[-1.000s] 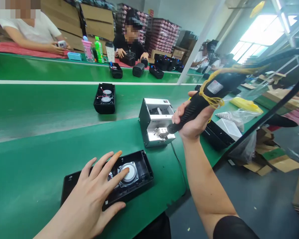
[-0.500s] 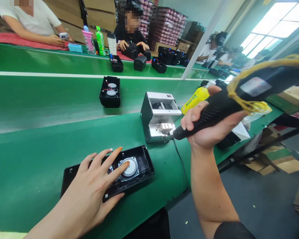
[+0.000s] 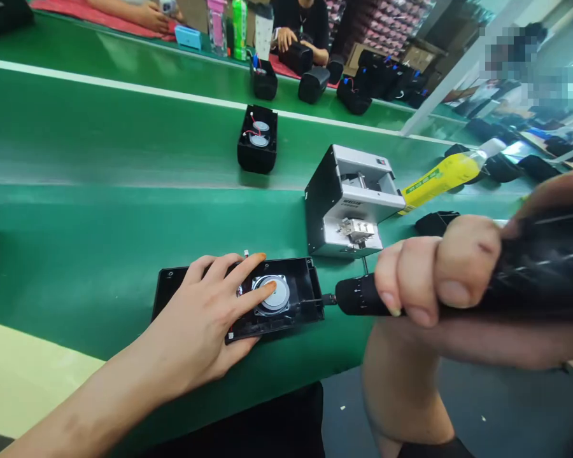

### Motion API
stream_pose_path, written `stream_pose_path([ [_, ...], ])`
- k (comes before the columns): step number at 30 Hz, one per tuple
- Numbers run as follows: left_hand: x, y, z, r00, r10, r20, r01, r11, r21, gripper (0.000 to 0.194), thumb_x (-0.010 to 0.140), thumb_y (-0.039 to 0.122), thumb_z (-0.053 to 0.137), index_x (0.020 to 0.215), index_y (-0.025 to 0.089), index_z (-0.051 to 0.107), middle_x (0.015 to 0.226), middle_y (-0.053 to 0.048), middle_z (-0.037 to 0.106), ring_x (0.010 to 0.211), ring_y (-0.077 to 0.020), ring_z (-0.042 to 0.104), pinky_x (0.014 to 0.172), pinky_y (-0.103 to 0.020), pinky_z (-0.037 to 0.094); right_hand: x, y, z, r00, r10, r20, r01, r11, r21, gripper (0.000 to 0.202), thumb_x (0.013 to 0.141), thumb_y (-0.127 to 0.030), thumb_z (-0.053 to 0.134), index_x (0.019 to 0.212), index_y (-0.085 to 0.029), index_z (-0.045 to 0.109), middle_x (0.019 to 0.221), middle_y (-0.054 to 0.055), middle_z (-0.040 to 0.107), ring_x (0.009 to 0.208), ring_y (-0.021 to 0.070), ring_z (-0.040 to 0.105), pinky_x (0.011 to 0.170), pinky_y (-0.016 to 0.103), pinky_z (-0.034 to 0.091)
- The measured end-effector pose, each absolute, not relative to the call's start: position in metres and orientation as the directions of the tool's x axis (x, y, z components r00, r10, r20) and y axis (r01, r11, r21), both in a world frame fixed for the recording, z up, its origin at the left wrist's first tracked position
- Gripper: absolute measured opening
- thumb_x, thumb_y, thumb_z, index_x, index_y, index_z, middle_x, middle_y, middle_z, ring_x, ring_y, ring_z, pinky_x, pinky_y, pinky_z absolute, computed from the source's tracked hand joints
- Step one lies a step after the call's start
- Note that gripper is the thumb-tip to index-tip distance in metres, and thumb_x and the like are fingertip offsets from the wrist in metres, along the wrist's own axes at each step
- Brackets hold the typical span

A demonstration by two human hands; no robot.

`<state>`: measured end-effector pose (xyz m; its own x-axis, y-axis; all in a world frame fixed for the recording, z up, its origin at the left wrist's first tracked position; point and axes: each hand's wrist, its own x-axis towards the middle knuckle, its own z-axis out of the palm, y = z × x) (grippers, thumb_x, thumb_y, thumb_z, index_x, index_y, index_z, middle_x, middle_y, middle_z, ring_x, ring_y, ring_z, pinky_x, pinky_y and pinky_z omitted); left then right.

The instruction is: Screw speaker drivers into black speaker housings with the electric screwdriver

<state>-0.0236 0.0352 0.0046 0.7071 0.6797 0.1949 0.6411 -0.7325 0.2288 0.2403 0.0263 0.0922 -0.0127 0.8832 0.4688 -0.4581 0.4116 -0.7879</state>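
A black speaker housing point(image 3: 300, 280) lies open side up on the green bench, with a round grey speaker point(image 3: 279, 294) inside. My left hand point(image 3: 219, 299) grips the housing across its width. Its thumb is along the near side, two fingertips are by the speaker, and the other fingers bend toward the far edge. My right hand point(image 3: 434, 273) is wrapped around a black electric screwdriver point(image 3: 363, 295), held almost level. Its thin bit reaches over the housing's right end; whether the tip touches anything I cannot tell. A small white connector point(image 3: 246, 253) shows beyond my left fingers.
A silver and black screw feeder point(image 3: 358, 203) stands behind the screwdriver, beside a yellow bottle point(image 3: 439, 178). Another housing with two speakers point(image 3: 258, 140) sits farther back. Across the bench, a person's hands point(image 3: 293, 41) rest on a black housing, near several drink containers.
My right hand has brought the screwdriver from the screw feeder's front down to the housing's right end, turning it level. My left hand stays on the housing. The view has tilted downward.
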Motion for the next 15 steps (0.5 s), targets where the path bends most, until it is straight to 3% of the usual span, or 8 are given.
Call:
stream_pose_path([
  [4, -0.023, 0.034, 0.006, 0.712, 0.674, 0.195, 0.639, -0.738, 0.217, 0.061, 0.080, 0.037, 0.077, 0.140, 0.033, 0.065, 0.165, -0.012, 0.047, 0.137, -0.0424, 0.052, 0.108, -0.064, 0.041, 0.213, 0.025, 0.072, 0.105, 0.876, 0.471, -0.443, 0.465, -0.766, 0.040, 0.091, -0.061, 0.075, 0.112, -0.028, 0.079, 0.056, -0.004, 0.060, 0.036, 0.0120, 0.049, 0.033, 0.026, 0.045],
  [9, -0.022, 0.035, 0.006, 0.712, 0.675, 0.193, 0.640, -0.737, 0.216, 0.063, 0.080, 0.040, 0.078, 0.140, 0.031, 0.065, 0.164, -0.013, 0.047, 0.133, -0.0433, 0.053, 0.108, -0.065, 0.040, 0.211, 0.027, 0.053, 0.097, 0.882, 0.462, -0.467, 0.450, -0.761, 0.038, 0.090, -0.059, 0.077, 0.112, -0.028, 0.079, 0.058, -0.004, 0.062, 0.035, 0.0115, 0.051, 0.034, 0.025, 0.046],
  [15, -0.022, 0.034, 0.007, 0.712, 0.682, 0.166, 0.644, -0.729, 0.230, 0.063, 0.079, 0.039, 0.078, 0.141, 0.030, 0.065, 0.166, -0.013, 0.045, 0.135, -0.0435, 0.051, 0.110, -0.065, 0.039, 0.216, 0.027, 0.047, 0.047, 0.882, 0.468, -0.390, 0.448, -0.805, 0.032, 0.088, -0.046, 0.083, 0.117, -0.033, 0.076, 0.062, -0.006, 0.061, 0.036, 0.0113, 0.051, 0.035, 0.027, 0.049],
])
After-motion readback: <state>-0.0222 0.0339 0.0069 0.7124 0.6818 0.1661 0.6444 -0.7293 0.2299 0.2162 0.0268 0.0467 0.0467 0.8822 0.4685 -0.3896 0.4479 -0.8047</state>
